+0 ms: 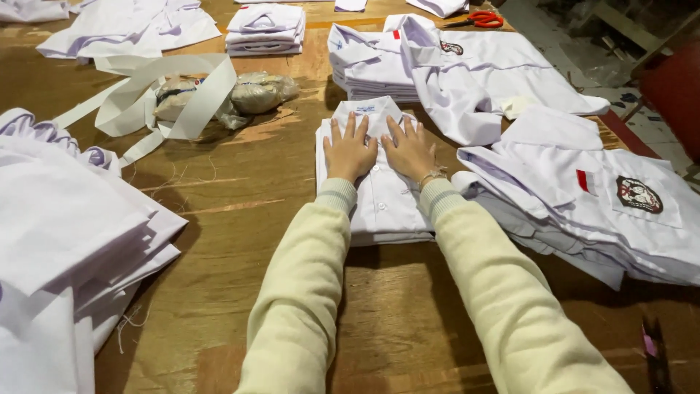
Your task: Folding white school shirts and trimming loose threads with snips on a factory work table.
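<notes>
Here, my left hand [350, 152] and right hand [410, 151] lie side by side, fingers spread wide and flat, gripping nothing, pressing on the folded white shirt [379, 197] at the middle of the wooden surface [240, 197]. Its collar points toward 12 o'clock. At 3 o'clock, just beside it, a loose pile of white shirts [583, 211] shows a dark crest patch [639, 194]. At 12 o'clock sits a neat folded stack [364, 69]; beyond it, at 1 o'clock, red-handled scissors [481, 19]. At 9 o'clock, white fabric pieces [73, 233]; at 11 o'clock, white strips [160, 95].
</notes>
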